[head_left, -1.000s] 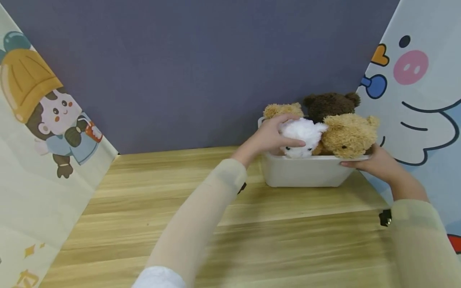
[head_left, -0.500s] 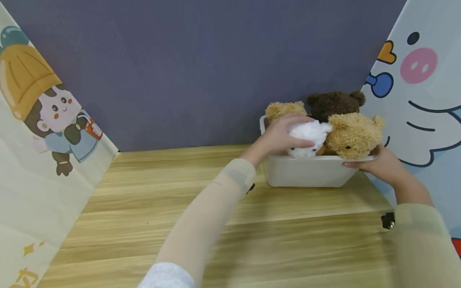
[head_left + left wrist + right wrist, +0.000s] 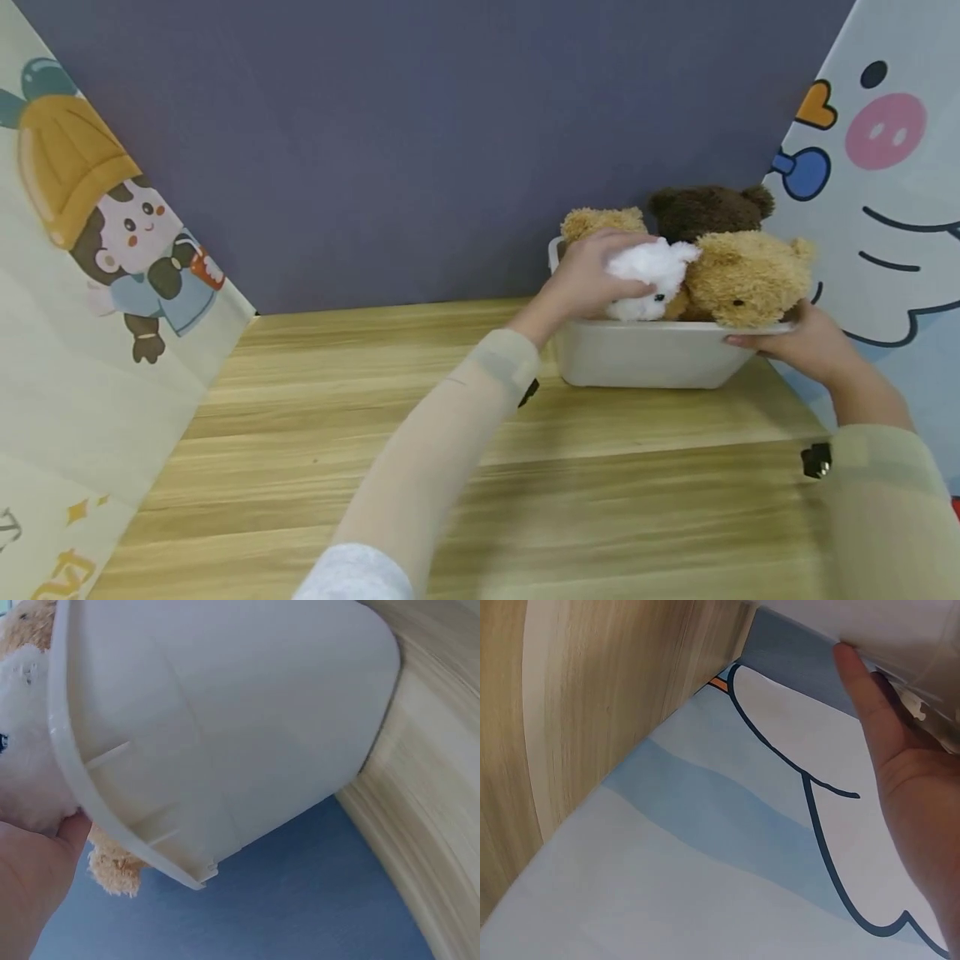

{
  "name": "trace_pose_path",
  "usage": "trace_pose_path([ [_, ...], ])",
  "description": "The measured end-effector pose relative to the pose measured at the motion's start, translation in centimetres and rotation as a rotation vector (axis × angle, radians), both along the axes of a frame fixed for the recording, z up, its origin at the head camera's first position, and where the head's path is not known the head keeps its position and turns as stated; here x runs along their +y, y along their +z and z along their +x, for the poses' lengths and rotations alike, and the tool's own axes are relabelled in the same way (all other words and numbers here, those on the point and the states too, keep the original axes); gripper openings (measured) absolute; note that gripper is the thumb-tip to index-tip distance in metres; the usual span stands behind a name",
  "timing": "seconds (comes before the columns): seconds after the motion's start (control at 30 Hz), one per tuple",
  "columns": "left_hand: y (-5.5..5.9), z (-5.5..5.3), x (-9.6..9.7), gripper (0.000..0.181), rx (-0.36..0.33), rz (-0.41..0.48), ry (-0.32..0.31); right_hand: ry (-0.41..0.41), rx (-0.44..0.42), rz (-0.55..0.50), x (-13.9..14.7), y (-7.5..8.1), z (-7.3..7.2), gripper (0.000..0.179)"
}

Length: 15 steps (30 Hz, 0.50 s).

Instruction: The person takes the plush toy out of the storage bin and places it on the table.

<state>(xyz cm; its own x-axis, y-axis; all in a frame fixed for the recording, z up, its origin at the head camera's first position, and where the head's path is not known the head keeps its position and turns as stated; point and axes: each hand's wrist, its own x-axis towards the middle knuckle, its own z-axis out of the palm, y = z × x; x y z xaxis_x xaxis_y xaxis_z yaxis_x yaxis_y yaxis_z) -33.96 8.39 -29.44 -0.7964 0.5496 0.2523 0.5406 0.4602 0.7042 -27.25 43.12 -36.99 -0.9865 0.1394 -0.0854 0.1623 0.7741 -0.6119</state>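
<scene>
My left hand [image 3: 596, 271] grips a white plush toy [image 3: 652, 275] by its head, thumb across the front and fingers over the top. The toy sits low at the left front of a white plastic bin [image 3: 645, 358], its lower body hidden by the wall. In the left wrist view the white plush [image 3: 26, 742] rests close against the bin's rim. My right hand [image 3: 813, 342] holds the bin's right end, thumb along the front under the rim. A tan teddy bear [image 3: 750, 279], a dark brown bear [image 3: 705, 212] and another tan plush [image 3: 600, 223] fill the bin.
The bin stands on a wood-grain tabletop [image 3: 360, 400], near the dark grey back wall [image 3: 412, 150]. A printed panel [image 3: 900, 242] rises close on the right, beside my right hand. Another cartoon panel [image 3: 165, 275] borders the left side.
The white plush has turned and tilted slightly in my left hand, its face now more to the right. My right hand stays on the bin's end. The head view has shifted a little.
</scene>
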Motion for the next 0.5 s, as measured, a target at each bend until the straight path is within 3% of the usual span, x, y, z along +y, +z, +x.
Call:
trace_pose_path([
  [0.2,0.3,0.2,-0.1,0.061,-0.066,0.067,0.011,0.022,0.006,-0.043,0.3,-0.3,0.3,0.132],
  [0.5,1.9,0.2,-0.1,0.061,-0.014,0.059,0.0,0.054,0.045,-0.085,0.0,-0.3,0.0,0.123],
])
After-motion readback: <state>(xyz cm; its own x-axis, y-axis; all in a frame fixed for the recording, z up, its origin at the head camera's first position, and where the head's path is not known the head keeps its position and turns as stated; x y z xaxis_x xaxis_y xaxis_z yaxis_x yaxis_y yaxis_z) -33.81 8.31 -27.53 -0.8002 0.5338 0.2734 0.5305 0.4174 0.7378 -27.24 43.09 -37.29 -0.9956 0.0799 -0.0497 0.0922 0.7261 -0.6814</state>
